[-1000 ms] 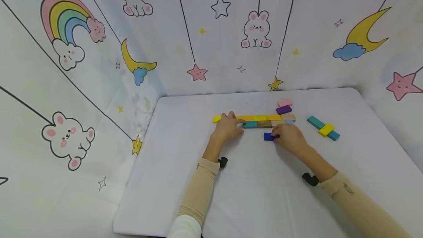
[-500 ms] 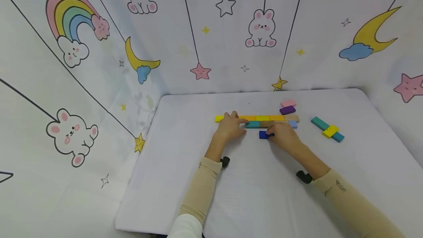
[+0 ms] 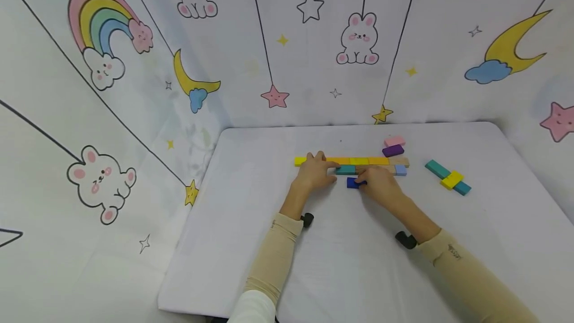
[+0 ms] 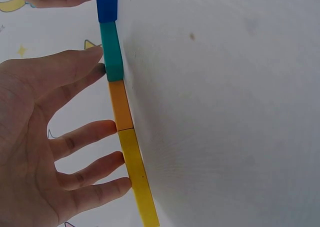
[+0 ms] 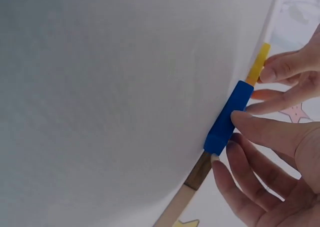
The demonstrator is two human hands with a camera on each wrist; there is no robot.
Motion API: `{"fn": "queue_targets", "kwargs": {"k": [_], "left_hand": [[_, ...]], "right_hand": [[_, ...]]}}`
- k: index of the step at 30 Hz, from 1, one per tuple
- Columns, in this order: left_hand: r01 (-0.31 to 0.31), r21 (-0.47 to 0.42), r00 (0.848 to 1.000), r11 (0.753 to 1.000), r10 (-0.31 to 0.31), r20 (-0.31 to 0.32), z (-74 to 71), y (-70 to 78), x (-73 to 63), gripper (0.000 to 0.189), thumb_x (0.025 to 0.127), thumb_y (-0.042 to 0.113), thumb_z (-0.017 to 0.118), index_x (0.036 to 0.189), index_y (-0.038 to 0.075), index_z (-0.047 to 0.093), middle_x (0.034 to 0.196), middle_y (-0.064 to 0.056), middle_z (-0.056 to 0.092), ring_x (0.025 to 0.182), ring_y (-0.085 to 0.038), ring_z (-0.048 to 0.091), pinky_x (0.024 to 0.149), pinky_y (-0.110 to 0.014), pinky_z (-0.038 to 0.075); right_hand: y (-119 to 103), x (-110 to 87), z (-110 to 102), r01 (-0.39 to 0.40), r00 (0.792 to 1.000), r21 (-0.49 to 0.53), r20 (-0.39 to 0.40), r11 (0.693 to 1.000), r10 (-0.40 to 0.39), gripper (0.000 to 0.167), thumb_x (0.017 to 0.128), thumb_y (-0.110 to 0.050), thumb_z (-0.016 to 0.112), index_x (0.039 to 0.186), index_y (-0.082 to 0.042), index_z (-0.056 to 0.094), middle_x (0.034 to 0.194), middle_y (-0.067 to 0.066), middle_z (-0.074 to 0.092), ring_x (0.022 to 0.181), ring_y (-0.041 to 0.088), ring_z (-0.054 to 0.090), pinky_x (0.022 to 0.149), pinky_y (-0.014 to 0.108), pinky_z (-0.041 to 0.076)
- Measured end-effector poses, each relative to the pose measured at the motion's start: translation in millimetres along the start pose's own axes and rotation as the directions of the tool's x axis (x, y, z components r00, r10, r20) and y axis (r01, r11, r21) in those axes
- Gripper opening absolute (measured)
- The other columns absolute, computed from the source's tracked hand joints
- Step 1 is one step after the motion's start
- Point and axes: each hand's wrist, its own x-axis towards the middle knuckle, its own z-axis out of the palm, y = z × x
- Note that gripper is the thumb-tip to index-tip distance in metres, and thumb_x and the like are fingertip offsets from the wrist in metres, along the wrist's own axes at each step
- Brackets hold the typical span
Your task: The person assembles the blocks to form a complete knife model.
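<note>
Two block rows lie on the white table. The rear row holds yellow and orange blocks point(image 3: 338, 160) with a wooden block point(image 3: 398, 161) at its right end. In front of it run a teal block point(image 3: 346, 170), brown and light wooden blocks partly covered by my right hand, and a light blue block point(image 3: 400, 170). My left hand point(image 3: 314, 172) spreads its fingers at the rows' left part; its thumb is by the teal block's end in the left wrist view. My right hand point(image 3: 380, 186) pinches a dark blue block point(image 5: 227, 117) just in front of the front row.
Behind the rows' right end lie a pink block point(image 3: 394, 141) and a purple block point(image 3: 393, 150). Farther right, a yellow block point(image 3: 452, 180) lies across a long teal piece point(image 3: 437, 168). A patterned cloth point(image 3: 242, 44) hangs behind the table point(image 3: 224, 263).
My right hand has slid left with the dark blue block, closer to my left hand and in front of the teal block. The left hand stays at the rows. The head view has shifted slightly.
</note>
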Motion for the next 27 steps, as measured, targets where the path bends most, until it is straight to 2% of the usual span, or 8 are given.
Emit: {"fn": "queue_targets", "kwargs": {"k": [9,21,27], "left_hand": [[-0.006,0.006,1.000,1.000,0.006,0.000,-0.4,-1.2,-0.7,0.046,0.099,0.052,0.066,0.144,0.044,0.062,0.132,-0.004,0.054,0.110,-0.024,0.050,0.081,-0.033,0.052],[-0.011,0.011,1.000,1.000,0.011,-0.001,-0.6,-3.5,-1.8,0.045,0.099,0.053,0.066,0.143,0.043,0.063,0.132,-0.004,0.055,0.110,-0.024,0.050,0.080,-0.033,0.053],[-0.022,0.014,1.000,1.000,0.023,-0.010,-0.9,-2.6,-1.0,0.045,0.099,0.053,0.066,0.143,0.043,0.063,0.132,-0.004,0.055,0.109,-0.024,0.050,0.079,-0.032,0.052]], "right_hand": [[-3.3,7.0,3.4,0.000,1.000,0.015,-0.005,1.000,0.000,0.017,0.087,-0.001,0.082,0.104,-0.005,0.083,0.122,0.021,0.072,0.117,0.040,0.067,0.100,0.056,0.052],[-15.7,17.4,3.6,0.017,1.000,0.023,0.009,1.000,-0.017,0.018,0.087,0.001,0.082,0.105,-0.003,0.083,0.107,0.016,0.073,0.101,0.034,0.070,0.094,0.051,0.056],[-14.5,20.1,7.0,0.029,0.999,0.026,-0.013,0.999,-0.029,0.019,0.086,0.002,0.081,0.105,-0.003,0.083,0.108,0.016,0.073,0.101,0.034,0.071,0.092,0.050,0.057]]}}
